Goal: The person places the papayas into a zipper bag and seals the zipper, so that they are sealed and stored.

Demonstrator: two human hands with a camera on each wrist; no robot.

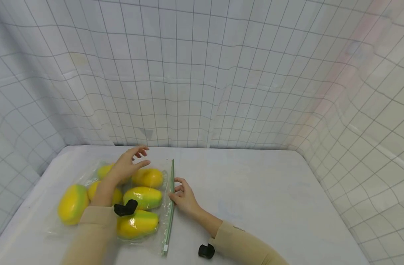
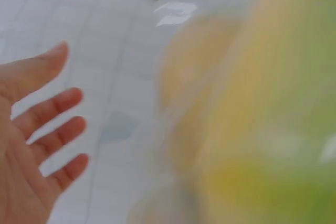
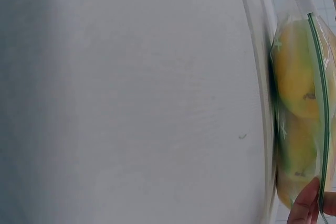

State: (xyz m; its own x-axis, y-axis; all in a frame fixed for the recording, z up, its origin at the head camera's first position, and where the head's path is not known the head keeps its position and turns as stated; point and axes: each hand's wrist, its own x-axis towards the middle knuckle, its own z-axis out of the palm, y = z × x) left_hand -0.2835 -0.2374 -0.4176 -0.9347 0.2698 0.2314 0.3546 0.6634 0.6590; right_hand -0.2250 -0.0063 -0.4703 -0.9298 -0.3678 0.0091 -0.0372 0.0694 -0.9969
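A clear zip bag lies on the left half of the table with several yellow-green fruits, mangoes or papayas by their look. Its green zip strip faces right, and a white slider sits at the near end. My right hand pinches the bag's edge at the strip between thumb and fingers; the right wrist view shows the fingertips on either side of it. Above the far fruits hovers my left hand, fingers loosely bent and apart, holding nothing. Its forearm hides part of the bag.
A white cloth covers the table. White gridded curtains hang behind it and on both sides. Black straps or mounts are at my wrists.
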